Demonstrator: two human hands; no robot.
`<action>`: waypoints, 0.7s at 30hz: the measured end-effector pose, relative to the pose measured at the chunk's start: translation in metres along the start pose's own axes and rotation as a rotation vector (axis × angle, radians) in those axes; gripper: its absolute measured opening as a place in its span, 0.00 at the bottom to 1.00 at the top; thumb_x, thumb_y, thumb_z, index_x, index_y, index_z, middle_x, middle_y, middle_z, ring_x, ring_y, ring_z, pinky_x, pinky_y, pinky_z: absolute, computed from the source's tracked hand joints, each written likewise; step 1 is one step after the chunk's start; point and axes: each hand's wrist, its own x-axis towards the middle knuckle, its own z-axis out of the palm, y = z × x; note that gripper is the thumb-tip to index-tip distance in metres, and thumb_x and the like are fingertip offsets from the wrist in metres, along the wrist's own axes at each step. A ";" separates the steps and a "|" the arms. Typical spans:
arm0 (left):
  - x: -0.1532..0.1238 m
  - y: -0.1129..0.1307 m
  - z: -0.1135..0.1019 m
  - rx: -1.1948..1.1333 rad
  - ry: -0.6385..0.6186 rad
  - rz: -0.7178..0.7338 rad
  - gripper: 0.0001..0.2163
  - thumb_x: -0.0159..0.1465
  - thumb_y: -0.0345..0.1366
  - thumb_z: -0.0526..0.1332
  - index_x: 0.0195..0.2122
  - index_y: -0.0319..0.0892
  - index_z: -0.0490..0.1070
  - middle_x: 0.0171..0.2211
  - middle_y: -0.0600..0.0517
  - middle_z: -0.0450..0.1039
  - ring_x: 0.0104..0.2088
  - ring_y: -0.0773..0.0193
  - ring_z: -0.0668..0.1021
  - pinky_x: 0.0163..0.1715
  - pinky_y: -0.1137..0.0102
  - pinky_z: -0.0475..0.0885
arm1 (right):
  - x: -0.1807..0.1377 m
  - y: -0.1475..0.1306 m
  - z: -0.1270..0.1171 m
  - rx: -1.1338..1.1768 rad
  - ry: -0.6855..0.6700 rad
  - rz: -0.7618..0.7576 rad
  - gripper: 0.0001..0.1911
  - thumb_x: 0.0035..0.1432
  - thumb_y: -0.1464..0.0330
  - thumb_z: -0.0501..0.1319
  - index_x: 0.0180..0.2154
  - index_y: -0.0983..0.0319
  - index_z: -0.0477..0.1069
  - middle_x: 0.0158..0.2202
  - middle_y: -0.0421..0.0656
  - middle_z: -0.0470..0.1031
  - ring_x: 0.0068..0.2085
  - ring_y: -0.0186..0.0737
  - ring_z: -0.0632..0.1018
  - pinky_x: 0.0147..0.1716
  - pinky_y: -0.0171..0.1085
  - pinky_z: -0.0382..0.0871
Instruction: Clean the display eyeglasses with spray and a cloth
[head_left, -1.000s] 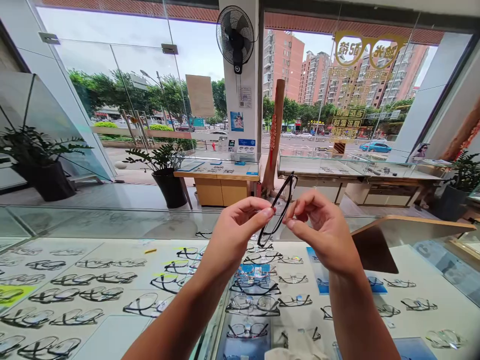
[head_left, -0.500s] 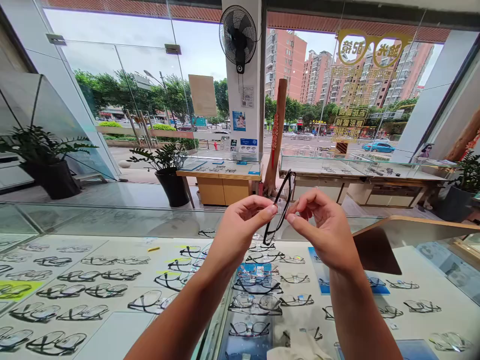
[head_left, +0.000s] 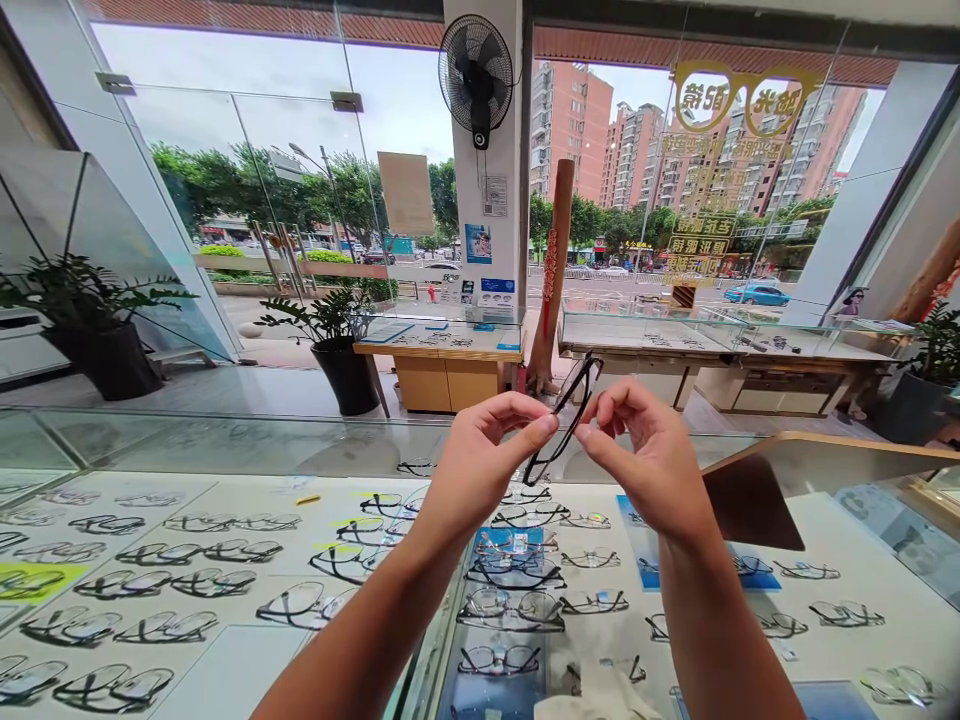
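A pair of black-framed glasses (head_left: 564, 415) is held up at chest height, tilted with one end high to the right and the other low to the left. My left hand (head_left: 480, 465) pinches the frame from the left with thumb and forefinger. From the right, my right hand (head_left: 649, 460) grips it with curled fingers. Both hands hover above the glass display counter (head_left: 225, 440).
Under the counter glass lie several rows of glasses (head_left: 510, 570) on white trays. A tilted mirror (head_left: 787, 480) stands at the right. A white cloth (head_left: 600, 695) lies near the bottom edge. Potted plants (head_left: 337, 340), a second counter (head_left: 442, 350) and a wall fan (head_left: 476, 75) are beyond.
The glasses have tipped further over, their upper end swinging right, while both hands stay in nearly the same place.
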 end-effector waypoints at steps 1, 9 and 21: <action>0.000 0.001 0.000 0.018 0.005 0.013 0.11 0.58 0.44 0.77 0.33 0.44 0.82 0.34 0.50 0.81 0.37 0.61 0.79 0.42 0.66 0.73 | 0.000 -0.001 0.000 -0.013 -0.003 -0.001 0.10 0.59 0.71 0.67 0.34 0.56 0.66 0.34 0.38 0.71 0.37 0.40 0.69 0.40 0.42 0.63; -0.002 0.004 -0.001 0.163 0.023 0.098 0.10 0.60 0.45 0.75 0.32 0.45 0.82 0.35 0.48 0.82 0.40 0.55 0.80 0.47 0.62 0.74 | 0.001 -0.001 0.003 -0.065 0.007 -0.009 0.12 0.57 0.71 0.67 0.32 0.56 0.63 0.31 0.37 0.66 0.36 0.40 0.67 0.38 0.41 0.61; 0.000 0.001 0.001 0.183 0.039 0.115 0.08 0.61 0.42 0.74 0.33 0.45 0.82 0.36 0.48 0.82 0.40 0.57 0.80 0.47 0.63 0.73 | 0.001 0.001 0.005 -0.091 0.047 -0.026 0.14 0.58 0.72 0.65 0.30 0.56 0.59 0.33 0.38 0.70 0.37 0.40 0.68 0.39 0.41 0.60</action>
